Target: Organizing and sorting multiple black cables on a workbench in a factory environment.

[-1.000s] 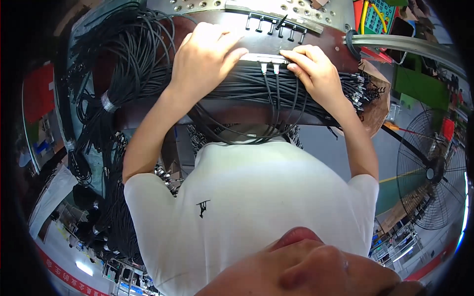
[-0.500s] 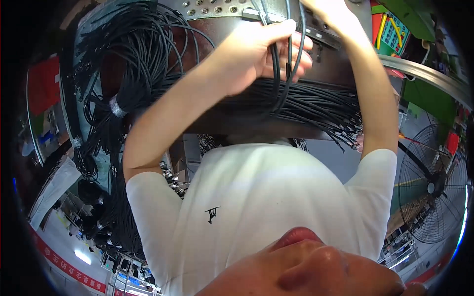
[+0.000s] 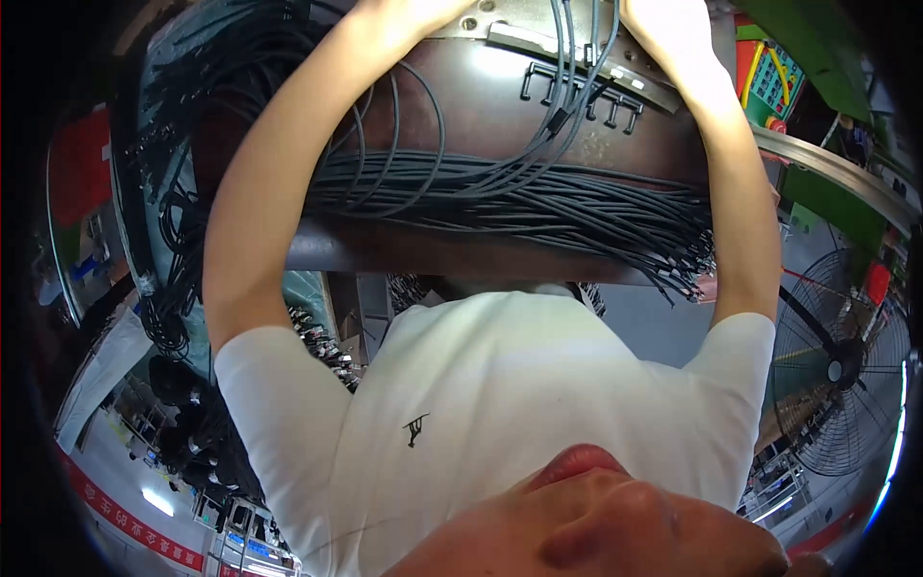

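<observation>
At the top edge, my left hand [image 3: 423, 10] reaches onto a metal plate with round holes [image 3: 479, 21]; its fingers are cut off by the frame. My right hand [image 3: 663, 21] is also at the top edge, beside several dark cables [image 3: 577, 67], and its fingers are out of sight. Those cables run down from the top, over a metal bar [image 3: 538, 43], and join a long bundle of black cables [image 3: 461, 183] lying across the brown table [image 3: 461, 115]. Under the bar lies a black comb-shaped piece [image 3: 615, 113], partly covered by the cables.
More black cables [image 3: 240, 43] are heaped at the left. A green control panel [image 3: 772, 82] with a red button [image 3: 776, 125] stands at the far right, above a metal rail [image 3: 836, 159]. A large fan [image 3: 846, 370] is at the right.
My left hand has let go of the cables and moved up and left to the top edge. The cables now slant over the table, and the comb-shaped piece shows more. My right hand stays near the top.
</observation>
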Action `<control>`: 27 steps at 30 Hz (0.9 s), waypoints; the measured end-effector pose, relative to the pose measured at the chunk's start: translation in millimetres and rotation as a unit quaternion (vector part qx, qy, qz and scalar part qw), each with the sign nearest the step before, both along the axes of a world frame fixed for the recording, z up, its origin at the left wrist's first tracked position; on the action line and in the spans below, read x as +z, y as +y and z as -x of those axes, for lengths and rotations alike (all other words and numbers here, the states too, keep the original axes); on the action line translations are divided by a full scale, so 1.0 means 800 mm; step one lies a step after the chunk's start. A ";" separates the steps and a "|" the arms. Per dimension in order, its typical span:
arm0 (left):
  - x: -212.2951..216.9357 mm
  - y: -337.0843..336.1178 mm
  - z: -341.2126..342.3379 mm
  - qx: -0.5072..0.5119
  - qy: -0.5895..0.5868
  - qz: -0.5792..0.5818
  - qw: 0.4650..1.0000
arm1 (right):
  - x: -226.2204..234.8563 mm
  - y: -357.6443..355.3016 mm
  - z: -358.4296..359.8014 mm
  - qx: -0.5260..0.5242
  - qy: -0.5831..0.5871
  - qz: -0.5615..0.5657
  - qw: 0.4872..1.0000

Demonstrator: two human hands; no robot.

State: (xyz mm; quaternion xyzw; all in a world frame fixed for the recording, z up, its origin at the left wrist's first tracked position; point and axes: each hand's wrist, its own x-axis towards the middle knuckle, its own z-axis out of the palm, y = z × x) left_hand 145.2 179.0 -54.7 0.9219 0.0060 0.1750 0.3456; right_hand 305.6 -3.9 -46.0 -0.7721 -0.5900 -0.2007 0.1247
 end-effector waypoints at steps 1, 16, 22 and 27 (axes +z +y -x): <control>0.017 0.004 0.020 0.090 -0.017 -0.180 0.979 | -0.007 0.018 0.017 0.024 0.004 -0.011 1.000; -0.001 0.016 -0.006 0.195 0.005 -0.110 0.974 | -0.050 0.008 -0.025 -0.094 0.238 -0.047 0.966; 0.000 0.018 -0.007 0.205 0.037 -0.096 0.973 | -0.008 0.012 -0.009 -0.097 0.265 -0.027 0.959; 0.004 0.008 -0.001 0.164 0.010 -0.185 0.969 | -0.012 -0.020 -0.015 -0.141 0.259 -0.011 0.955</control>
